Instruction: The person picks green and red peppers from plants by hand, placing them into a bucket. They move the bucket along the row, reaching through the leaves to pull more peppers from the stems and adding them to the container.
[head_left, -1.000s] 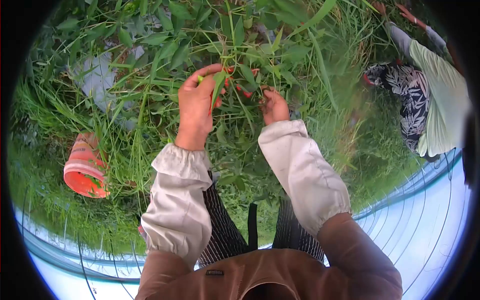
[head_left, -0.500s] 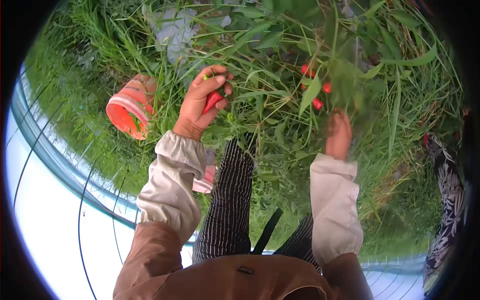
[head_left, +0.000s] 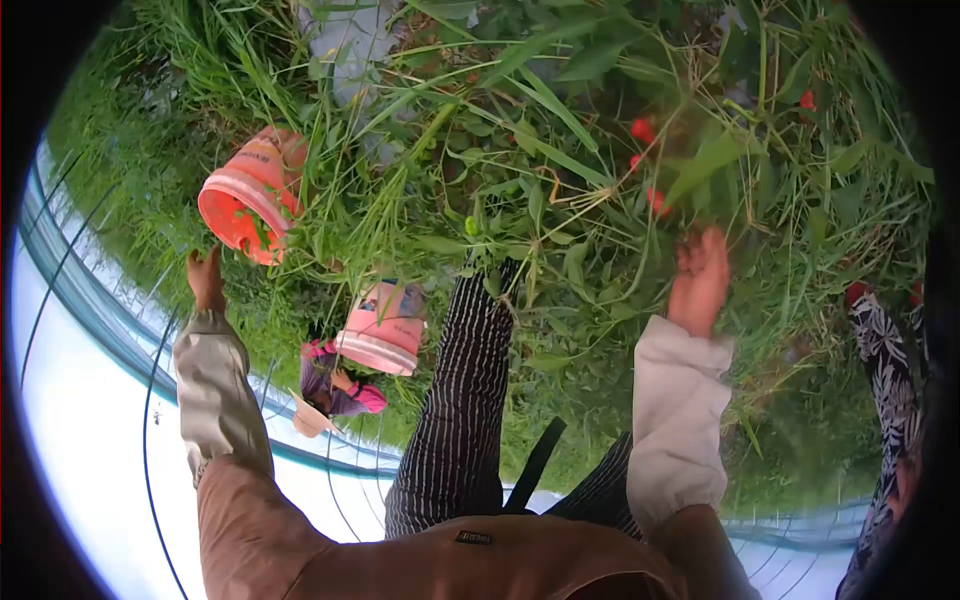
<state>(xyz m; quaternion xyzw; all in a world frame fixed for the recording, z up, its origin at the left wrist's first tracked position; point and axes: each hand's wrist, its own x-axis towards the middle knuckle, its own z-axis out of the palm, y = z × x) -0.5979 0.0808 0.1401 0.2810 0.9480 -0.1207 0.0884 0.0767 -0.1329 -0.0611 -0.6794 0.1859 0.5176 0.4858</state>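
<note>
My left hand (head_left: pixel 207 279) is beside the rim of an orange-red bucket (head_left: pixel 250 190) that lies tipped toward me, with some green stems or leaves inside. Its fingers look apart, and no pepper shows in them. Among the plants, my right hand (head_left: pixel 699 280) is raised with its fingers stretched upward, a little blurred, holding nothing I can see. Just above it hang several red peppers (head_left: pixel 657 201), partly behind a blurred leaf. A small green pepper (head_left: pixel 471 226) shows on the plant between my hands.
A second, pink bucket (head_left: pixel 381 330) stands near a person in a straw hat (head_left: pixel 312 415). Another person's patterned trouser leg (head_left: pixel 885 360) is at the right edge. Tall grass and pepper plants (head_left: pixel 560 200) surround my striped trouser leg (head_left: pixel 455 400).
My left hand has moved left and down from the plants to the bucket; the red pepper it held is no longer visible. My right hand has shifted slightly right.
</note>
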